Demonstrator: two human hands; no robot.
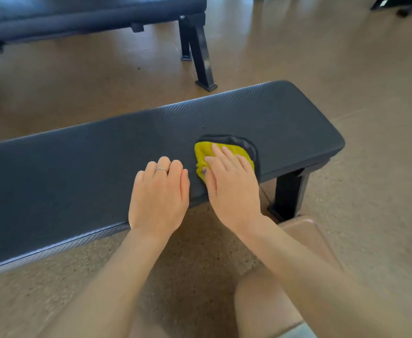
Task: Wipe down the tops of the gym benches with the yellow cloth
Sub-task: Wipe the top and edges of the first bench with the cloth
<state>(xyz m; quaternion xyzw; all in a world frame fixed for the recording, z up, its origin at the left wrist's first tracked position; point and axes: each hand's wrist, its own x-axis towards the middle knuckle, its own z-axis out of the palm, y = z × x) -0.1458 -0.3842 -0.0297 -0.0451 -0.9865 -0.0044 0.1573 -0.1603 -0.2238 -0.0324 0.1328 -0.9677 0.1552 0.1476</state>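
while the tan floor is filling most of the view, a dark padded bench is running across it from the left edge of the picture to its rounded right end, its textured top facing up and one black leg showing under that right end. a second bench is standing well apart beyond it, at the upper left, with its own black leg reaching down to the floor. a person's two bare forearms are reaching in from below, and a bare knee is showing at the lower right. the left hand is resting palm down near the bench's near edge, fingers curled under and holding nothing, a thin ring sitting on one finger. the right hand is lying just beside it, fingers spread flat and pressing on the yellow cloth. the cloth is lying bunched on the bench top toward the right end, close to the near edge, with a darker patch curving around its far and right sides.
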